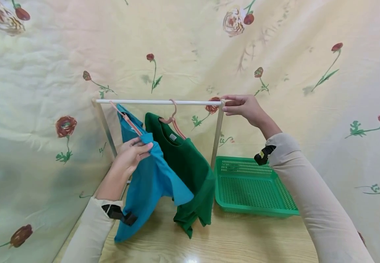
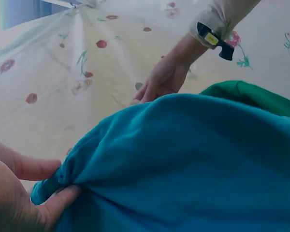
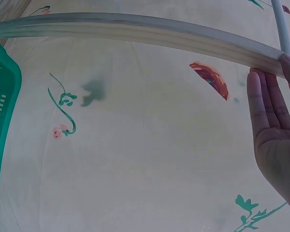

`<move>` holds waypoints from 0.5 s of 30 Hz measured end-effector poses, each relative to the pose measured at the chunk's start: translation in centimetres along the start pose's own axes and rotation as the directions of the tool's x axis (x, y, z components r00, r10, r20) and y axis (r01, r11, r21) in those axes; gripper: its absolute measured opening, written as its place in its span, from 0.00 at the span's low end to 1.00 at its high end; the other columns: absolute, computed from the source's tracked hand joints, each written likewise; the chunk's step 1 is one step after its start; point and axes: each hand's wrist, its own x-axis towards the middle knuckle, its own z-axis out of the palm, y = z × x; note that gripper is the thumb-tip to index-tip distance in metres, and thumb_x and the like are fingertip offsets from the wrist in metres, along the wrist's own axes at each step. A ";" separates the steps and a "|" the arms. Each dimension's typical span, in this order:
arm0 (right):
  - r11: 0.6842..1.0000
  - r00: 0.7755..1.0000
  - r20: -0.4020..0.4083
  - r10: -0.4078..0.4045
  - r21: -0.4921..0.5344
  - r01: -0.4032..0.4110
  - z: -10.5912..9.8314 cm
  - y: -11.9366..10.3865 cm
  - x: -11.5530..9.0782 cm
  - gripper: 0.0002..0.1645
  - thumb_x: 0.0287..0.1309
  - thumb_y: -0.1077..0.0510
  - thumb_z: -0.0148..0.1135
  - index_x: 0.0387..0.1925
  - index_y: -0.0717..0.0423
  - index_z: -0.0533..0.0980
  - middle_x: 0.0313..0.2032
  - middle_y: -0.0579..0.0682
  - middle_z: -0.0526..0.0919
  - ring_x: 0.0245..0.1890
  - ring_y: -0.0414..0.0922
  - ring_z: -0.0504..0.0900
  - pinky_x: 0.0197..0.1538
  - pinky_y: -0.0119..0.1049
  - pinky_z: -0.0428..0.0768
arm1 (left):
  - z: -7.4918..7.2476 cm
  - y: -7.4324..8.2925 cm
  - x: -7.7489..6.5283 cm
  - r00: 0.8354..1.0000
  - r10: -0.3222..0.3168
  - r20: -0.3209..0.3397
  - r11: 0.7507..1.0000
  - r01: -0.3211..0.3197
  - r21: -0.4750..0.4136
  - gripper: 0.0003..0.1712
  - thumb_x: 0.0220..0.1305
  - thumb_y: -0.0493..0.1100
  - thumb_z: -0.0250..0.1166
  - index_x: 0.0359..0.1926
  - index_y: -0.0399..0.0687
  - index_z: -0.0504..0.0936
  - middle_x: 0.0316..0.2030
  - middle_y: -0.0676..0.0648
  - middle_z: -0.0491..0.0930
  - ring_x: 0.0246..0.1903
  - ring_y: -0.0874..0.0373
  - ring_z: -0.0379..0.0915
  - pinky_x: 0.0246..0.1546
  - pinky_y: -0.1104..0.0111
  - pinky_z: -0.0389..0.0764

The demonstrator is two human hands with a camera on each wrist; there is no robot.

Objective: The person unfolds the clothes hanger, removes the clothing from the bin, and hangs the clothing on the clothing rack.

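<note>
A blue shirt (image 1: 144, 193) hangs slanted on a pink hanger (image 1: 130, 123) at the left end of the rack's white rod (image 1: 137, 102). My left hand (image 1: 130, 155) pinches the shirt at its shoulder, thumb on one side and fingers on the other; cloth bunches there in the left wrist view. Behind and to the right, a green shirt (image 1: 190, 168) hangs from the rod on another pink hanger (image 1: 174, 109). At the rack's top right corner, my right hand (image 1: 245, 107) grips the wooden post (image 3: 183, 41) between thumb and fingers.
A green perforated basket (image 1: 252, 210) sits on the wooden table (image 1: 249, 237), right of the rack. Floral cloth (image 1: 183, 44) covers the wall close behind the rack and along the left side.
</note>
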 end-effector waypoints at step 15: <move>1.000 1.000 0.015 -0.010 0.026 0.010 0.0 0.1 0.1 0.29 0.62 0.65 0.69 0.65 0.66 0.75 0.41 0.42 0.90 0.43 0.36 0.89 0.48 0.38 0.89 | -0.3 -0.7 2.8 0.997 0.029 -0.071 0.998 -0.033 -0.049 0.17 0.70 0.39 0.65 0.54 0.49 0.69 0.37 0.56 0.86 0.37 0.65 0.87 0.50 0.67 0.87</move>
